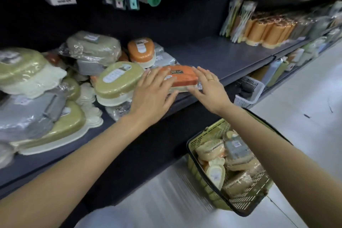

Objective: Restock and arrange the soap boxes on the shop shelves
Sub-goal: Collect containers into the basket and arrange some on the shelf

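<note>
Head view: dark grey shop shelf (212, 52)
Box: orange rectangular plastic-wrapped soap box (182, 77) — at the shelf's front edge
Left hand (151, 94): flat, fingers straight, resting on the box
Right hand (209, 87): flat — against its right end

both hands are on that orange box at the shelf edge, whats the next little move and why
Probably slide the orange soap box back and left, against the green oval box. It sits at the front edge of the shelf, with the left hand and right hand flat against its two ends, fingers straight. Bare shelf lies behind it, and more stock waits in the basket.
</note>
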